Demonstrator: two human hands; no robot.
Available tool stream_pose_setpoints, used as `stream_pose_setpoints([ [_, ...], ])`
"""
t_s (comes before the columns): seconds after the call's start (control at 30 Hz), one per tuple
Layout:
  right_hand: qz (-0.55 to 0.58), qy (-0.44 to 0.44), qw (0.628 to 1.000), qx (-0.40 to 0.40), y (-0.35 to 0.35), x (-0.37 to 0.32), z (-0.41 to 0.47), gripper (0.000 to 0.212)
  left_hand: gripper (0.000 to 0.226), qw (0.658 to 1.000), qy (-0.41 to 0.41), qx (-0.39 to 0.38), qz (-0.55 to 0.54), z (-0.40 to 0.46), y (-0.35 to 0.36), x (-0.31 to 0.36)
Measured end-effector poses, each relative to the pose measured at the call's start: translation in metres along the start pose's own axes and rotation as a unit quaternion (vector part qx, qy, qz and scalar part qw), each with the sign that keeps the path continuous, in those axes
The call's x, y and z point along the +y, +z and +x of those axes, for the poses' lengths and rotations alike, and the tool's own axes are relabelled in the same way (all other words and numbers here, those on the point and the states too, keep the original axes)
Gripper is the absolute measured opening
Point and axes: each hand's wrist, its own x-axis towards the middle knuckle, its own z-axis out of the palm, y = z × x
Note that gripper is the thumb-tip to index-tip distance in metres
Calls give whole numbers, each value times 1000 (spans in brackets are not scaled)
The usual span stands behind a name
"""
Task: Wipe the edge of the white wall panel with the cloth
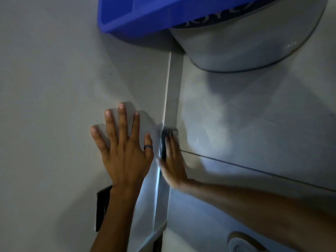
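Note:
The white wall panel fills the left half of the view; its edge runs as a pale strip from top centre down to the lower middle. My left hand lies flat on the panel with fingers spread and a dark ring on one finger. My right hand, blurred by motion, presses a small dark cloth against the panel's edge. Most of the cloth is hidden under the fingers.
A blue plastic bin sits at the top, next to a white rounded fixture. Pale tiles with a dark grout line lie to the right. A dark flat object shows behind my left wrist.

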Motion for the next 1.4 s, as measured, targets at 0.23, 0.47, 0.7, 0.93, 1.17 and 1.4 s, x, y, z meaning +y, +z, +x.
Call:
stream_pose_setpoints([
  [0.23, 8, -36, 991, 126, -40, -15, 115, 71, 70, 1000, 4, 11, 2, -2, 4, 3],
  [0.47, 19, -38, 977, 208, -82, -37, 213, 70, 70, 1000, 8, 9, -4, -13, 1, -4],
  [0.7, 29, 2, 981, 192, -30, -29, 118, 70, 67, 1000, 14, -7, -9, -59, 1, -18],
  [0.93, -30, 28, 999, -11, 47, 12, -67, 97, 62, 1000, 11, 3, -15, -70, -2, -23],
  [1.17, -97, -109, 944, -296, 53, 71, -188, 105, 67, 1000, 9, -11, -6, -71, 4, -21],
  [1.4, -48, -91, 991, 82, 22, 18, -8, 82, 65, 1000, 12, -7, -13, -73, 2, -24],
])
